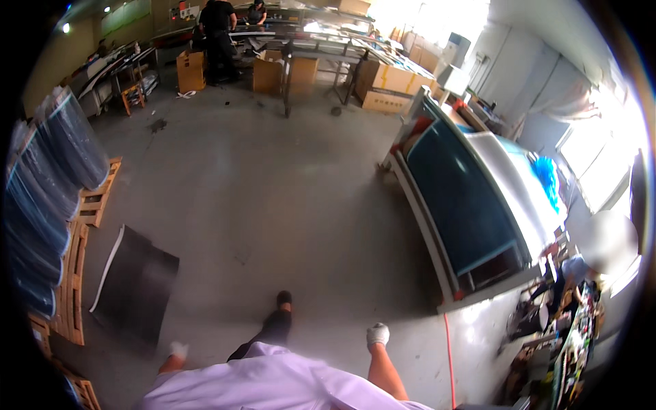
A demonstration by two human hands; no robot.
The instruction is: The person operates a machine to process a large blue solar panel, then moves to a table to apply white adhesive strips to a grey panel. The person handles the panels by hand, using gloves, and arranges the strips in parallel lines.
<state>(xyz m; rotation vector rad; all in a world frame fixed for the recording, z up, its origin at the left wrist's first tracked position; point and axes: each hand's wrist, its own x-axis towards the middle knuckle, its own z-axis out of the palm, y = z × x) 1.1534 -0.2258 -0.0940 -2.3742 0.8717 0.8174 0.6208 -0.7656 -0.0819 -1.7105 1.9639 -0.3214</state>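
Right grip [378, 334] (white-gloved) curls fist-like, presumably from walking; left grip [178, 351], black mat [139, 287] ahead-left, too blurred to tell.

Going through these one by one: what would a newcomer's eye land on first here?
Probably the big dark teal panel on the right. Opposite, along the left edge, wrapped rolls stand on wooden pallets, with a dark sheet on the floor beside them. At the bottom, the white-gloved left hand and right hand flank a pale purple shirt.
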